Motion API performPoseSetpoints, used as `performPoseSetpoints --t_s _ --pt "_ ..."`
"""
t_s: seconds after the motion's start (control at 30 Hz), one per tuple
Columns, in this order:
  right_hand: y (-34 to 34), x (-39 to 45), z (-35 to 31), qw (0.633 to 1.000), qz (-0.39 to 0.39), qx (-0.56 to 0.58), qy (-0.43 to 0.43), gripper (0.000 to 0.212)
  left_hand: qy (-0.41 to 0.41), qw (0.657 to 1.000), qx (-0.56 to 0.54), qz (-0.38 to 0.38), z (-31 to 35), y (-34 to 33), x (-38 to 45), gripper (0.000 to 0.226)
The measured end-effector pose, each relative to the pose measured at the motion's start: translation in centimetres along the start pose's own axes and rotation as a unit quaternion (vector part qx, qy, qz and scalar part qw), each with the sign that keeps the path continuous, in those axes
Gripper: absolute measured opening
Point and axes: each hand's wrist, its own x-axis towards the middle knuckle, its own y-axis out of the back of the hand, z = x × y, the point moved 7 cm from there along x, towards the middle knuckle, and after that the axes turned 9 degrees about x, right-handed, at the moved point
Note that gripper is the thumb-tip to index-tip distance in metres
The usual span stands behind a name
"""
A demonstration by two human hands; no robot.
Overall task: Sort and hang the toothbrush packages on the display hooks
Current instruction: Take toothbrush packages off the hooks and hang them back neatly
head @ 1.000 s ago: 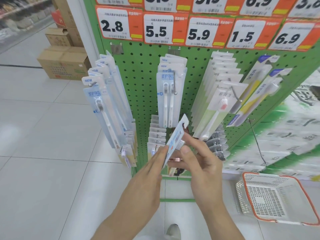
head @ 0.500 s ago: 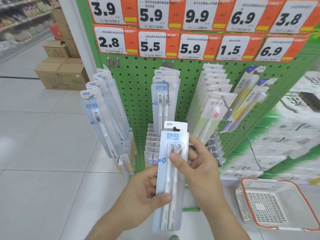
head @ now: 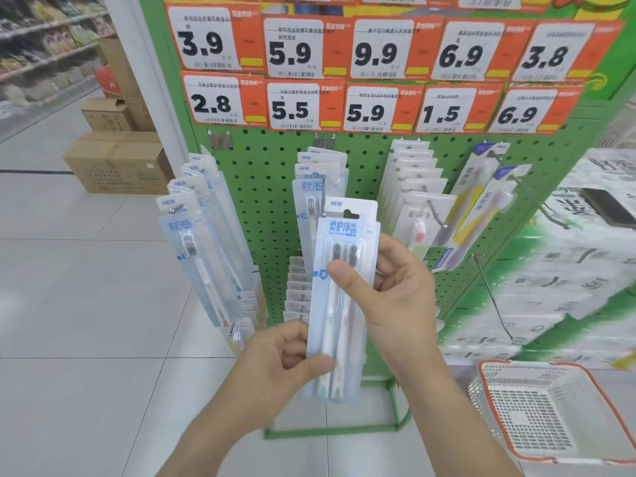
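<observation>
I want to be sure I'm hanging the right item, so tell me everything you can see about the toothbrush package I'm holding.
The toothbrush package is a tall blister pack, a pale blue and white card under clear plastic. It holds two white-handled brushes side by side with dark bristle heads up. The top reads NEW above blue Chinese characters, with a hang hole cut in. It is held upright, facing you, before the green pegboard, not yet on a hook. The left hand pinches its lower edge; the right hand grips its middle, thumb across the front.

the clear glossy plastic twin-toothbrush blister package [head: 344, 287] has a pale printed card backing. the green perforated metal display board [head: 268, 201] looks matt, its thin hooks [head: 322, 201] bare shiny metal. the orange-and-white price tags [head: 303, 106] are paper. the white-and-orange latticed basket [head: 537, 407] is plastic; the pale floor tiles [head: 86, 304] are smooth, faintly glossy.
</observation>
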Motion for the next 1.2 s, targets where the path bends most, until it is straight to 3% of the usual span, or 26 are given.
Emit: performPoseSetpoints --t_s 0.4,0.67,0.8,0.93,1.0,1.1,1.2 --pt "-1.2 1.4 0.7 0.997 -0.033 -0.062 0.011 0.037 -0.016 0.999 0.029 0.015 -0.2 0.1 1.3 0.034" --pt "-1.7 2.7 1.8 0.985 -0.031 -0.168 -0.004 0.027 -0.027 0.993 0.095 0.064 0.1 1.5 4.0 0.009" --pt "-2.0 3.0 1.0 0.982 -0.028 -0.189 0.007 0.018 -0.042 0.985 0.114 0.119 1.3 2.7 5.4 0.031" --pt "-2.0 4.0 -0.9 0.972 -0.016 -0.217 0.084 0.035 -0.111 0.966 0.105 0.207 4.7 3.7 5.5 0.028" --pt "-2.2 4.6 -2.0 0.964 0.002 -0.238 0.121 0.032 -0.143 0.957 0.090 0.234 6.4 4.4 5.5 0.027" --pt "-3.2 5.5 -4.9 0.945 0.023 -0.261 0.195 0.022 -0.172 0.955 0.045 0.235 8.0 5.4 6.1 0.029" --pt "-4.8 7.0 -7.7 0.901 0.023 -0.345 0.262 0.024 -0.194 0.953 0.034 0.228 9.3 6.2 6.5 0.031"
